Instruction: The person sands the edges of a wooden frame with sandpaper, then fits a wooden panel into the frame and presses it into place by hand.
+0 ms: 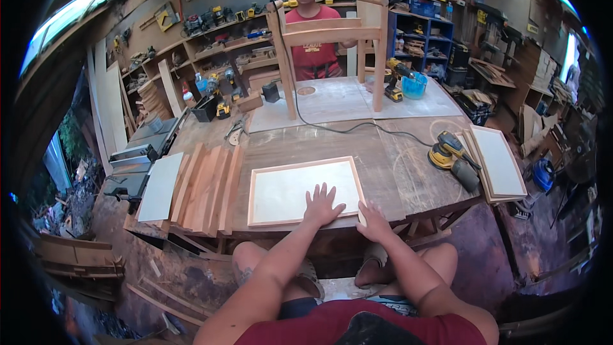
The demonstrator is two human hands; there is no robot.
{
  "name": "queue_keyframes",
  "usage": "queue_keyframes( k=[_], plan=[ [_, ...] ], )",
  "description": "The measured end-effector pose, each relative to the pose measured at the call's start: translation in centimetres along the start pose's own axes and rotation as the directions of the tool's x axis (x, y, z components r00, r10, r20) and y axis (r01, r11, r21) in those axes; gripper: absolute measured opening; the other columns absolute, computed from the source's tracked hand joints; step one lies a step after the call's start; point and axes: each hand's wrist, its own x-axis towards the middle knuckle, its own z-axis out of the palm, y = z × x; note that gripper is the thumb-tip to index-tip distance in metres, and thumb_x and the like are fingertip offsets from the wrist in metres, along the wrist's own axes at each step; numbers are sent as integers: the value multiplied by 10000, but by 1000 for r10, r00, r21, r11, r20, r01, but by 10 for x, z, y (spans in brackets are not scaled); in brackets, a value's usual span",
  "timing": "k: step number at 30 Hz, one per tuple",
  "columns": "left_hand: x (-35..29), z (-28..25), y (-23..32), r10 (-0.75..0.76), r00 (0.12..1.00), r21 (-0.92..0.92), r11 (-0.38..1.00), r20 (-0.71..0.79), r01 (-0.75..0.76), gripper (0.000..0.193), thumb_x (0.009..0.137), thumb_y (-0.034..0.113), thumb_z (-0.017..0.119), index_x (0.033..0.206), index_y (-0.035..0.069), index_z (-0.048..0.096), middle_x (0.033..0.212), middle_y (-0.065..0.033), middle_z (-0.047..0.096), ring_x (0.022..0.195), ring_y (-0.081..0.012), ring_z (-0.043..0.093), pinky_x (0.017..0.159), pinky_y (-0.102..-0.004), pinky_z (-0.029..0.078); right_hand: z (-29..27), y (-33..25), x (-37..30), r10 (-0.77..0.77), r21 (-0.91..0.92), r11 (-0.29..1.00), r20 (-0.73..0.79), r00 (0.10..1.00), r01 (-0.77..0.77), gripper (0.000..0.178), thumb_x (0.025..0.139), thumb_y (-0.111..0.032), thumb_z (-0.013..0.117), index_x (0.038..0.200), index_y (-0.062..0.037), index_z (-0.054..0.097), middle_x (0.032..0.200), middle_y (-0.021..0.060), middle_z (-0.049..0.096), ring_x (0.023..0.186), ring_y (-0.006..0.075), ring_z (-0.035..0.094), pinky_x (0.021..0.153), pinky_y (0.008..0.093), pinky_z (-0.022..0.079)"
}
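Note:
A shallow wooden frame with a white panel (287, 193) lies flat near the front edge of the workbench. My left hand (324, 206) rests on the panel with its fingers spread, pressing near the frame's front right part. My right hand (375, 222) is closed at the frame's front right corner. Its fingers curl round a small pale piece that I cannot make out, against the outer edge of the frame.
Left of the frame lie several wooden boards (207, 185) and a white panel (161, 188). An orbital sander (450, 152) with its cord stands to the right, beside stacked framed panels (499, 161). Behind are an upturned wooden stool (332, 33), a drill (397, 76) and a person in red (313, 57).

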Motion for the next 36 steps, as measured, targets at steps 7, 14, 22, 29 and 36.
queue_keyframes(
  k=[7,14,22,29,36],
  plan=[
    [-43,-31,-69,446,892,-95,888,-68,-451,419,886,433,676,1176,132,700,1239,-162,608,1199,-364,543,1015,-481,429,6,24,5,114,507,861,-135,984,-30,594,935,-119,455,1505,24,366,1520,284,405,1462,374,337,1217,377,230],
    [-38,-23,-38,330,921,-86,932,-206,-353,256,853,364,713,804,113,700,848,-96,652,853,-325,644,756,-450,521,11,26,54,338,708,704,-258,905,-61,557,950,-99,376,1488,46,379,1541,303,353,1472,398,295,1226,425,208],
    [28,5,92,80,974,-256,957,-211,-134,229,829,280,708,883,58,729,932,-182,687,862,-369,671,797,-460,533,-4,59,113,349,331,912,-309,885,-244,675,937,-161,475,1553,0,250,1587,331,202,1452,463,279,1199,437,273],
    [68,-4,2,225,801,-160,916,-555,-368,380,838,262,704,1156,55,683,1223,-180,653,1196,-352,579,1045,-454,453,-16,62,118,234,270,948,-232,944,-169,732,929,-220,563,1575,-81,248,1625,269,159,1475,418,257,1187,442,308],
    [88,12,-91,-52,963,-146,989,-264,13,619,935,298,591,1483,66,422,1533,-209,409,1412,-383,379,1178,-541,257,-11,61,134,119,220,973,-253,960,-62,680,878,-44,503,1539,-104,354,1635,202,209,1486,353,271,1199,398,294]
  ],
)
